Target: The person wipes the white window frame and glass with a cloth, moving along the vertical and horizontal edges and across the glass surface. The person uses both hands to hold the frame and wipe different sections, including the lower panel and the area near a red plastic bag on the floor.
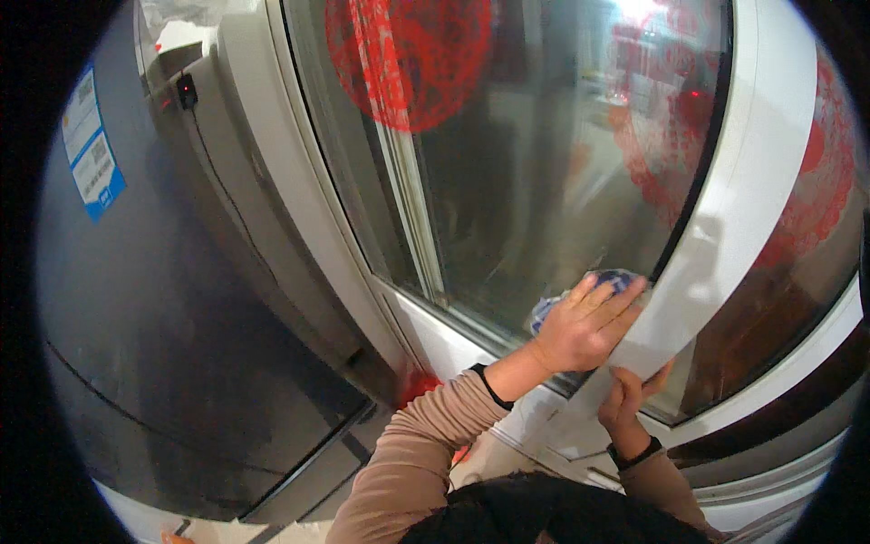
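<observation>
My left hand [587,334] lies over a blue-and-white cloth [618,279] and presses it to the glass pane [507,199] of a white-framed door, in the pane's lower right corner. Its fingers point up and to the right, and part of the cloth sticks out at both sides of the hand. Just below, my right hand [625,399] is closed round the edge of the door's white frame [680,299], thumb on the near face. Some of its fingers are hidden behind the frame.
A tall dark refrigerator [181,299] stands close on the left, with a blue-and-white label [91,145]. A thin cable [217,172] hangs from a small black plug with a red light [187,91]. Red round paper decorations [412,54] are on the glass. More glazed panels [770,308] stand at right.
</observation>
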Action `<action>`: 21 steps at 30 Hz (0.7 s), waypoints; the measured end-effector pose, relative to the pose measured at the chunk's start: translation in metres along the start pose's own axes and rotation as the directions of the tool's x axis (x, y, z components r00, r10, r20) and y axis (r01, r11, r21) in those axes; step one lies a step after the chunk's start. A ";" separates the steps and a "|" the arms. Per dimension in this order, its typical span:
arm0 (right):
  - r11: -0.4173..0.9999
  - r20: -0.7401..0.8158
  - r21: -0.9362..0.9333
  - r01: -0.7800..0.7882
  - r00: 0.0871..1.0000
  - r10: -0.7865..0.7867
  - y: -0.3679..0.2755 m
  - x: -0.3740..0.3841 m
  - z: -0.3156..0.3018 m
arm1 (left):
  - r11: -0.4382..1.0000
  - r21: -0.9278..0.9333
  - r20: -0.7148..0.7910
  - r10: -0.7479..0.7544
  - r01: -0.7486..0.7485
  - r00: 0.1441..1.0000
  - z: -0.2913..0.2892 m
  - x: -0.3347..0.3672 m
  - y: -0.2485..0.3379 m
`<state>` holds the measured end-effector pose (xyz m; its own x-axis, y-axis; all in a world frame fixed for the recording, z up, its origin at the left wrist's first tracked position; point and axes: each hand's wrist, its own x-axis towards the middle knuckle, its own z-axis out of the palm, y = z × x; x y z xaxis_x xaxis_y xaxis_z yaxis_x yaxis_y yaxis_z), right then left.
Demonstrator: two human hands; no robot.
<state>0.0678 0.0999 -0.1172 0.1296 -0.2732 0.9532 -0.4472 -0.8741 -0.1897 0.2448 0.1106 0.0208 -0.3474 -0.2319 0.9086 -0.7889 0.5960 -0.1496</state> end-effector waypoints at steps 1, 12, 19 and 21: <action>0.999 0.004 -0.007 -0.033 0.999 0.033 0.001 -0.002 0.001 | 0.995 -0.002 0.005 0.104 -0.104 0.995 -0.013 0.018 -0.018; 0.998 -0.117 -0.058 -0.028 0.993 0.021 0.013 -0.019 0.003 | 0.900 0.133 -0.453 -0.318 0.415 0.833 -0.091 -0.009 -0.198; 0.986 -0.096 -0.155 -0.058 0.994 0.043 0.000 -0.002 0.002 | 0.664 -0.031 -0.436 -0.681 0.747 0.588 -0.043 -0.125 -0.157; 0.985 -0.114 -0.170 -0.007 0.993 -0.012 -0.012 0.013 0.007 | 0.738 0.037 -0.376 -0.614 0.673 0.694 -0.042 -0.108 -0.141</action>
<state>0.0810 0.1038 -0.1041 0.0336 -0.2151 0.9760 -0.5919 -0.7912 -0.1540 0.4147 0.0845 -0.0397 0.4337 -0.2383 0.8690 -0.8353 0.2554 0.4869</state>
